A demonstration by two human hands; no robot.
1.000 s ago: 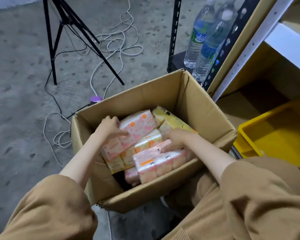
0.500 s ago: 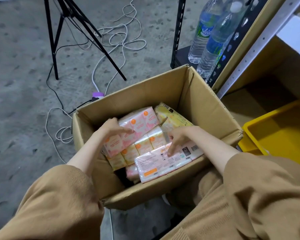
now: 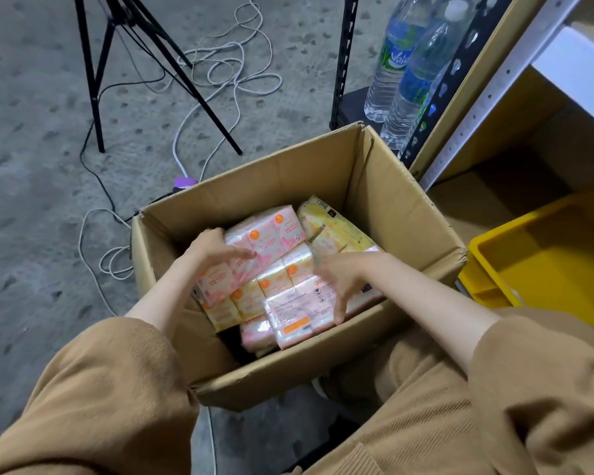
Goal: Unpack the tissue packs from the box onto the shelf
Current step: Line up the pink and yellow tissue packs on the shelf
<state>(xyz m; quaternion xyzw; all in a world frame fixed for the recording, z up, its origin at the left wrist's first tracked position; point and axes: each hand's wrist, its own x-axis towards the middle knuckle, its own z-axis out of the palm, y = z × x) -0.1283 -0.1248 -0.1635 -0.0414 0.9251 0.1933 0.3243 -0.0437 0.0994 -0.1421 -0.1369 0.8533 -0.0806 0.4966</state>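
Left fingers (image 3: 239, 256) across pink tissue pack (image 3: 271, 236), grip hidden, right fingers (image 3: 339, 308) splayed, blurred, on front pack (image 3: 297, 315)

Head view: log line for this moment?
stage: reaching into brown cardboard box; left hand: on pink plastic-wrapped tissue pack; right hand: on nearer pack

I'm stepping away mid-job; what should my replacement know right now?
Left hand: rests on the pink pack, fingers laid across its top.
Right hand: fingers spread on the front pack, no clear grip.
Box: on the floor, full of packs.
Done: no packs on the visible shelf.
Left: lift every pack out and shelve it.
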